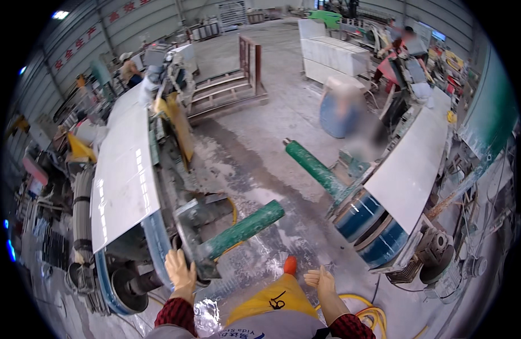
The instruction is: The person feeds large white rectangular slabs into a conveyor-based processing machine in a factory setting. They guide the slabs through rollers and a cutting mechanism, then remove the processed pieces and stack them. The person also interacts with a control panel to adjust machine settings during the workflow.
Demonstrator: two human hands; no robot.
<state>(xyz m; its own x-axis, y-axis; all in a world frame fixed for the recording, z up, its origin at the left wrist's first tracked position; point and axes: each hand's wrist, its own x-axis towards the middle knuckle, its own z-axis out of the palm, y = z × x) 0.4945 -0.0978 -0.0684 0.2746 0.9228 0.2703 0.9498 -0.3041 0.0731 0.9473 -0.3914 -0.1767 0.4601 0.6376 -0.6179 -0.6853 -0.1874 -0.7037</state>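
Far left, a cluttered strip of machine parts and stacked material runs along the wall, leaving little free floor there. Next to it a long white stone slab (124, 169) lies on a machine bed, its near edge curving down toward a blue-rimmed wheel (125, 285) at the lower left. The left hand (180, 271), in a pale glove, rests against the dark metal bracket (195, 237) at the foot of that machine, fingers spread flat and clamped on nothing. From the bracket a green roller (246, 229) juts out to the right, its free end hanging over the wet floor.

Between the two machines a concrete aisle (260, 147) runs away from the person, wet and streaked near the feet, drier and open farther off up to a wooden pallet frame (229, 85). A second green roller (314, 166) reaches into this aisle from the right machine, well apart from the first.

The right hand (322, 281) hovers bare over the floor, loosely open, touching nothing, just beside the yellow apron (272, 299). A yellow hose (370, 313) coils near it. Farther right a second white slab (413, 164) lies above blue drums (368, 220), with a motor (438, 254) beneath its near edge.
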